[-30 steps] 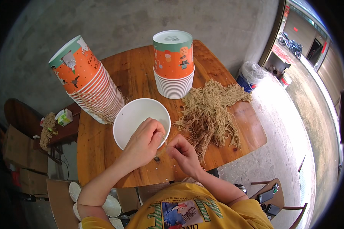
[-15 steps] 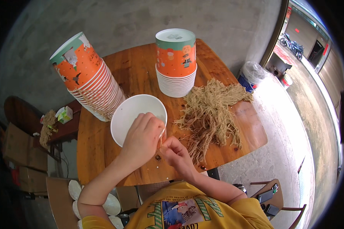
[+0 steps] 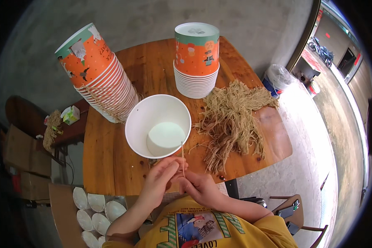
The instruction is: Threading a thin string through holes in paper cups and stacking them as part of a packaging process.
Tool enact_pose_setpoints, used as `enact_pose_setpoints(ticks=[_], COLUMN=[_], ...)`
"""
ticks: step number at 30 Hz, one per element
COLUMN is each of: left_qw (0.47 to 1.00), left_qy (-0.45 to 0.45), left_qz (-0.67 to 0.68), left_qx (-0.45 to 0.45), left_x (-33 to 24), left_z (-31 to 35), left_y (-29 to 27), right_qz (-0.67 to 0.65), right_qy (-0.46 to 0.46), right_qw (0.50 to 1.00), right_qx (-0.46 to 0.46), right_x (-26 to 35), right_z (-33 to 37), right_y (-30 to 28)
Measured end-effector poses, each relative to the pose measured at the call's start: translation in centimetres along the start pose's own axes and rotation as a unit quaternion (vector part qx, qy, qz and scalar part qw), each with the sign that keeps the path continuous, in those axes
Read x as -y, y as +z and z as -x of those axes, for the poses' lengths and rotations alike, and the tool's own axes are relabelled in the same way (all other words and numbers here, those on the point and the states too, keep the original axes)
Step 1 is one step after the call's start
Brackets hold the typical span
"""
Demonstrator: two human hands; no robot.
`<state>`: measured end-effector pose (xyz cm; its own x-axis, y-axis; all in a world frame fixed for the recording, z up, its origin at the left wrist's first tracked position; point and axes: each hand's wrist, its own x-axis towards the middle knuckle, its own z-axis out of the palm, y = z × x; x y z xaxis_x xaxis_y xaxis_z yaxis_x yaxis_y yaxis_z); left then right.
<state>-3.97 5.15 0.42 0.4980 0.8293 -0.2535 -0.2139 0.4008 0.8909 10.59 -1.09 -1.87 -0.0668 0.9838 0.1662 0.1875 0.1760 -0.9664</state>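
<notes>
A white paper bucket (image 3: 135, 130) stands at the table's near side, its mouth tilted toward me. Just below its near rim, my left hand (image 3: 163, 175) is closed, fingers curled by a thin tan cord (image 3: 183, 159). My right hand (image 3: 200, 188) is beside it, thumb and fingertips pinched on the cord's lower part. The cord's upper end overlaps the bucket's right rim; whether it passes through the wall I cannot tell. My left fingertips are partly hidden, so their exact hold on the cord is unclear. A heap of similar tan cords (image 3: 235, 120) lies to the right.
Back left, a leaning stack of orange and green paper buckets (image 3: 99, 70) has cords along its side. Another upside-down stack (image 3: 197, 58) stands at the back. A cardboard box (image 3: 62, 211) of white-ended buckets is below left, a chair (image 3: 293, 213) below right.
My left hand has come out from over the bucket's mouth to below its near rim. Both hands are now closer to me, and the cord's upper end points up.
</notes>
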Motion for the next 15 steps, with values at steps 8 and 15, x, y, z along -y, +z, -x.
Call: enact_pose_setpoints(ticks=[8, 15], left_qw=[0.995, 0.993], left_qy=[-0.051, -0.011], left_qz=[0.079, 0.091], left_qx=[0.030, -0.080], left_x=[0.8, -0.2], left_z=[-1.5, -1.4], left_y=[-0.4, 0.5], right_qz=[0.077, 0.179], right_qy=[0.025, -0.070], right_qw=[0.997, 0.981], right_qx=[0.011, 0.008], right_x=[-0.1, -1.3], right_z=[0.2, -0.2], right_y=[0.0, 0.7])
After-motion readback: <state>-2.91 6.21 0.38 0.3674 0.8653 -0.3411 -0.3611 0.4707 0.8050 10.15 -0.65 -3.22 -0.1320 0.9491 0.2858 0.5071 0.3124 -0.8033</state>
